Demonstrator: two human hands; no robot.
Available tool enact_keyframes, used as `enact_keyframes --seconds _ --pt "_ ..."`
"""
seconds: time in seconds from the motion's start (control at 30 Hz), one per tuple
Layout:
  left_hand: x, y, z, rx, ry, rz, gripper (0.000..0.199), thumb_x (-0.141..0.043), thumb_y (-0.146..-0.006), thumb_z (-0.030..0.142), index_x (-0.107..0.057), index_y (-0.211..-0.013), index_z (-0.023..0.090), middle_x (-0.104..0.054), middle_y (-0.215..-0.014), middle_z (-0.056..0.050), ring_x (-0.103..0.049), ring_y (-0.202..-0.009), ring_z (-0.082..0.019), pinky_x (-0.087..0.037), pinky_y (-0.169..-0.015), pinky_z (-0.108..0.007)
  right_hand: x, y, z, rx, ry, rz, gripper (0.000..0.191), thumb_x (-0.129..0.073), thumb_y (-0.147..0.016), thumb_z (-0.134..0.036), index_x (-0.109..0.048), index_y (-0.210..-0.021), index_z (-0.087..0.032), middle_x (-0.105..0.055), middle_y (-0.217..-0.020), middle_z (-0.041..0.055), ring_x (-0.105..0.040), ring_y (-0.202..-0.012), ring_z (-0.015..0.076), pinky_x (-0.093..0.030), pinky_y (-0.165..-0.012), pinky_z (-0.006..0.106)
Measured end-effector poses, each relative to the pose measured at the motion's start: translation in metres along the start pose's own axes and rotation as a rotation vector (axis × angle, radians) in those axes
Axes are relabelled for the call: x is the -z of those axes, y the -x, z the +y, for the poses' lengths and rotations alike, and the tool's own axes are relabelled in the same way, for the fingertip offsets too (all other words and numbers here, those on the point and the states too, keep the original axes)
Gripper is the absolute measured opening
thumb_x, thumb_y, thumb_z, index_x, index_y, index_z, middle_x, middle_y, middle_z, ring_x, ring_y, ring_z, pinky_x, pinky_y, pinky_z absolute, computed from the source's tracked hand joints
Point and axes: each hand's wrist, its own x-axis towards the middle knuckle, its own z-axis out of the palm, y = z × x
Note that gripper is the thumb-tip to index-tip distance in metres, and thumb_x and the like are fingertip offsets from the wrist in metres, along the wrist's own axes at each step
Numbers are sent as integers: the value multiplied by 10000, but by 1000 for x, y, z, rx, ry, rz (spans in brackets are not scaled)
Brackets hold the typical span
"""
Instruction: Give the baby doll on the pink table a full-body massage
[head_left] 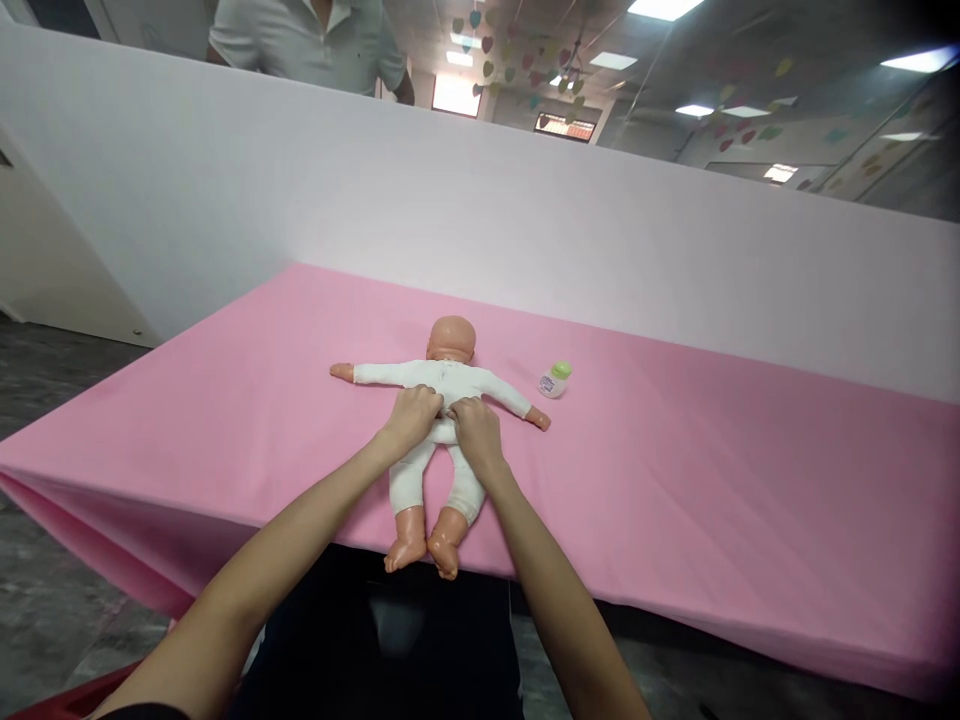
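Observation:
A baby doll (454, 378) with a white cloth body lies face down, arms spread, its feet at the table's near edge. My left hand (415, 415) rests on the left side of the doll's lower back, fingers curled. On the right side, my right hand (476, 430) is curled in the same way, a small gap from the left one. Whether either hand pinches the white cloth is too small to tell. Beyond the doll's right-hand arm, a small clear bottle (553, 382) with a green cap lies tilted.
A pink cloth (675, 480) covers the table. Behind it rises a white wall (525, 230) with glass or a mirror above, where a person in a white shirt (307, 40) shows. A red object (82, 695) is at the lower left.

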Motion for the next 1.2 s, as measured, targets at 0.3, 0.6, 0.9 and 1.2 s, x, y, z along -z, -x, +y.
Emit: enact_keyframes --seconds 0.3,0.6,0.9,1.2 --pt "14 22 -9 -31 125 51 266 -506 -1051 300 -728 -940 204 -679 -1021 -136 -624 -977 -298 -465 -833 -386 16 24 6 66 -246 144 236 -510 -1050 -174 -739 -1102 -170 -677 -1221 85 -608 -1121 210 -478 -936 290" --pt "7 36 -4 -42 24 31 94 -648 -962 196 -735 -997 185 -700 -1037 -98 -633 -1074 -272 -453 -752 -334 14 44 5 141 -251 84 178 -580 -1020 -155 -750 -1070 -176 -707 -1157 81 -632 -1079 229 -495 -894 325" --pt "-7 25 -3 -38 -34 62 168 -582 -976 152 -695 -853 165 -713 -906 -95 -651 -931 -265 -408 -704 -354 -8 30 0 63 -137 107 242 -557 -1033 -150 -692 -833 -171 -722 -952 59 -623 -934 224 -428 -785 327" --pt "2 31 -14 -24 285 106 161 -652 -969 309 -736 -896 192 -730 -967 -74 -665 -967 -261 -470 -756 -341 -9 34 16 41 -687 201 162 -622 -972 -268 -721 -876 -181 -736 -972 63 -650 -940 214 -490 -873 318"
